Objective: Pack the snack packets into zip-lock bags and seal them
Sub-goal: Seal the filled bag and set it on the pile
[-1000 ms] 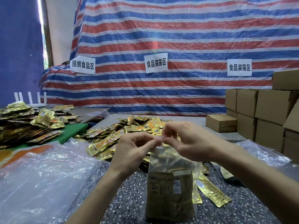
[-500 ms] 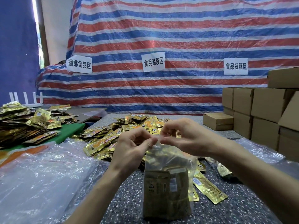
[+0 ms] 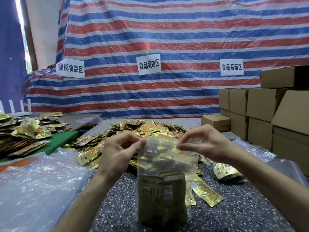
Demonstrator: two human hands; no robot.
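While one filled zip-lock bag stands upright on the speckled bench, the left hand pinches its top left corner and the right hand pinches its top edge farther right, fingers curled. Behind the bag lies a heap of gold snack packets, too many to count; three paper signs hang beyond.

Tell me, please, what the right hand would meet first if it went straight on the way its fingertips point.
The right hand points left along the top edge of the zip-lock bag it pinches, so it would likely meet the left hand, pinching that same edge, though depth is unclear.
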